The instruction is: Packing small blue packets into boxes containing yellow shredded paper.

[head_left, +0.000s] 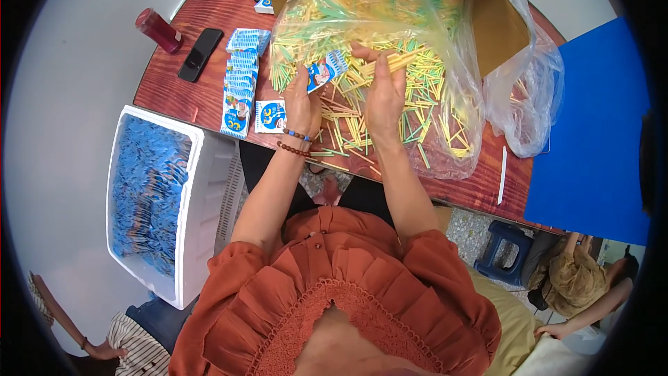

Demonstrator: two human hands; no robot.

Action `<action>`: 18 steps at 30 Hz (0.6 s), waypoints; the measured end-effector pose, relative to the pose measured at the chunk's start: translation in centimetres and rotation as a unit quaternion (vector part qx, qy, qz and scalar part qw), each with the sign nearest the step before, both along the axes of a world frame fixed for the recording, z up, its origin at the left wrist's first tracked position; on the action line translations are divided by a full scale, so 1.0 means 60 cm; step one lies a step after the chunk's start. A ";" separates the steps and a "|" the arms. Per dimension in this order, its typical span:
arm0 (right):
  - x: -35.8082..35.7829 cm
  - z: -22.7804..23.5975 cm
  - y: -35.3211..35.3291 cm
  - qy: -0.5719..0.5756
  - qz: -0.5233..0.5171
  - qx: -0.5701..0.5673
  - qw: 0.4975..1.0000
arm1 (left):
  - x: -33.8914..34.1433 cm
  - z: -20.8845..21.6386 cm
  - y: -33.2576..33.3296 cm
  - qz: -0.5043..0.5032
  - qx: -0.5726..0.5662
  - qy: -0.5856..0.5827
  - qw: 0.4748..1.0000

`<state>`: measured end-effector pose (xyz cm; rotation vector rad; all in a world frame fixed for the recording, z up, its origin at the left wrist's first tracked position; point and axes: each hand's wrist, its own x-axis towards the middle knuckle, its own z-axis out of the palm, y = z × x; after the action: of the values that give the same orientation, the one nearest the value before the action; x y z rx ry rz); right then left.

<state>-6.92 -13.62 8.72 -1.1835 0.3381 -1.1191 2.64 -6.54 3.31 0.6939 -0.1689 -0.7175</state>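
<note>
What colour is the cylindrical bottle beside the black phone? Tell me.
Dark red cylindrical bottle, seen in the head view.

- left hand (304,101) up front, fingers curled, thumb pinching sth small; bead bracelets on wrist
- right hand (383,90) just beside it, fingers closed in a grip
- both forearms bare, reaching fwd

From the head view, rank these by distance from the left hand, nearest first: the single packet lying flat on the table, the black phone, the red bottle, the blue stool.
From the left hand:
1. Single flat packet, just to its left on the table.
2. Black phone, farther left, past the row of packets.
3. Red bottle, at the table's far left corner.
4. Blue stool, on the floor, lower right.
</note>
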 end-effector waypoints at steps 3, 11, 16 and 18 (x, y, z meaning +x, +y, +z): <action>0.022 0.023 0.018 0.010 -0.020 -0.073 0.997 | -0.003 0.009 0.012 0.019 -0.005 -0.009 1.000; 0.055 0.015 0.050 0.061 -0.033 -0.084 0.994 | 0.002 0.004 0.021 -0.028 -0.054 -0.026 0.998; 0.058 0.000 0.044 0.040 -0.011 -0.040 0.998 | -0.010 0.017 0.005 0.005 -0.055 0.010 0.998; 0.057 -0.003 0.027 -0.002 0.053 0.004 0.999 | -0.010 0.021 0.003 -0.004 -0.057 0.014 0.998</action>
<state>-3.52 -12.01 8.56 -1.1786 0.2741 -1.0264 2.03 -6.34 4.55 0.5748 -0.1850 -0.7206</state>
